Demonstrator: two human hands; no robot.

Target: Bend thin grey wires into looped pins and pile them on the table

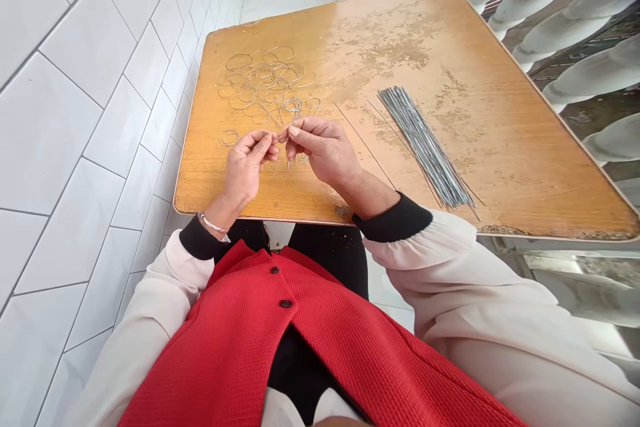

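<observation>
Near the front left of the table, my left hand (246, 163) pinches a thin wire (281, 137) between thumb and fingertips. My right hand (323, 147) grips the same wire close by, its fingers curled; the part inside the fingers is hidden. Just beyond both hands lies a loose pile of bent, looped wires (267, 80). A small wire coil (229, 138) rests beside my left hand. Off to the right of my right hand is a bundle of straight grey wires (425, 147), with a single straight wire (365, 145) lying between.
The worn wooden table (520, 147) has peeled patches and a chipped front edge. A white tiled wall (100, 120) runs close along the left. White balusters (555, 27) line the right side beyond the table.
</observation>
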